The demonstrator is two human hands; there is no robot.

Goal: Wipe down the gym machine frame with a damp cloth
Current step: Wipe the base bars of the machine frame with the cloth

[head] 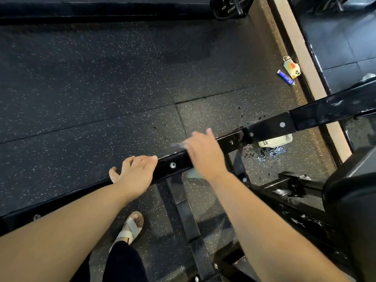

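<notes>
A black steel frame bar point(270, 127) of the gym machine runs diagonally from lower left to upper right. My left hand point(136, 171) grips the bar, fingers curled over its top edge. Just to its right, my right hand point(203, 153) lies over the bar and holds a pale cloth point(194, 173) against it. The cloth is mostly hidden under the palm. Blurred edges of it show beyond the fingertips and below the wrist. The bar's surface beyond the right hand looks wet and glossy.
A white container point(275, 141) sits on the speckled rubber floor under the bar, with spilled water beside it. A phone point(291, 67) and a blue lighter point(285, 77) lie by the wooden strip. Lower frame members and a black pad point(350, 204) crowd the right. My sandalled foot point(132, 226) stands below.
</notes>
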